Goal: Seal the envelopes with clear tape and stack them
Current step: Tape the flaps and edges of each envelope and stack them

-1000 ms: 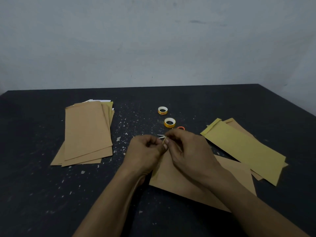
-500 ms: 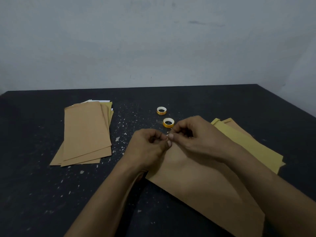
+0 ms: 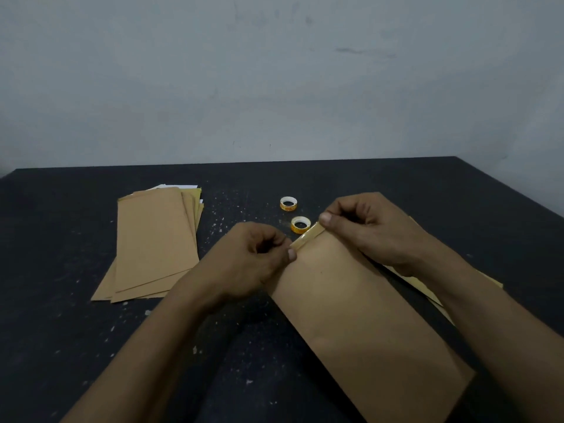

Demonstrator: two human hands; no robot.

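Observation:
A brown envelope [image 3: 360, 306] lies lengthwise on the black table [image 3: 335, 178] in front of me. A strip of clear tape [image 3: 306, 236] stretches along its far short edge. My left hand [image 3: 253, 261] pinches the strip's left end at the envelope's corner. My right hand [image 3: 366, 230] pinches the strip's right end with thumb and fingers curled. Two small tape rolls stand just beyond: the near tape roll [image 3: 300, 224] beside the strip and the far tape roll [image 3: 288, 203] behind it.
A stack of brown envelopes [image 3: 155, 239] lies at the left, with white paper peeking out at its far end. More yellowish envelopes [image 3: 433, 291] lie under my right forearm. A grey wall rises behind the table's far edge.
My hands have drawn apart, and the tape now spans the envelope's far edge. My right hand moved right and away. The envelope has turned to lie more lengthwise toward me.

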